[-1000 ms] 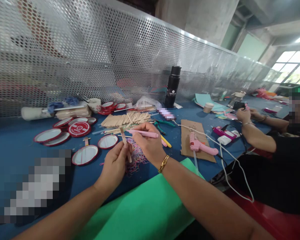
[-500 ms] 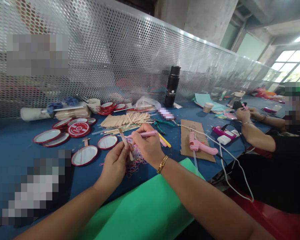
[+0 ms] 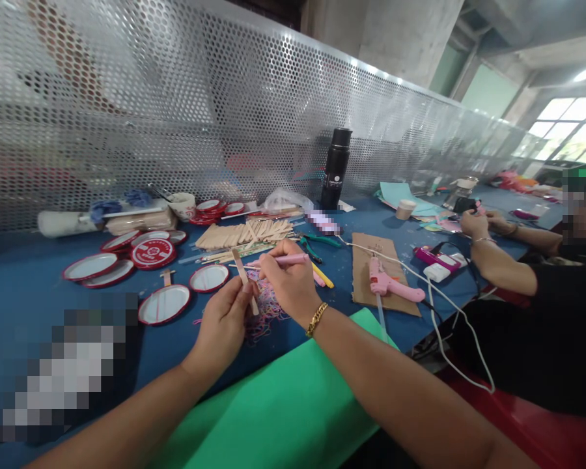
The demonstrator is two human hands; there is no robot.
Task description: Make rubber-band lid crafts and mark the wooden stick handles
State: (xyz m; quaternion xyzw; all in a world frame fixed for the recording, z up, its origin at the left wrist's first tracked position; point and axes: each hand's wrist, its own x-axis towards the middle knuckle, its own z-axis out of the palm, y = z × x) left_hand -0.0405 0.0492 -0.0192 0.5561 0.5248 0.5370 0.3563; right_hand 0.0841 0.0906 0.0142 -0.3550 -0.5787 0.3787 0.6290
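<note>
both hands little moved: left hand [image 3: 223, 324] pinching wooden stick [image 3: 245, 281], right hand [image 3: 289, 282] gripping pink pen [image 3: 279, 261] (tip seemingly lower than before)

My left hand [image 3: 223, 324] is curled, fingers pinched closed, forearm stretched forward; my right hand [image 3: 289, 281] is just beside it, fingers closed, wrist bent inward.

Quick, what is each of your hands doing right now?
Left hand: closed on a wooden stick, held upright and tilted.
Right hand: closed on a pink pen, its tip toward the stick.
</note>
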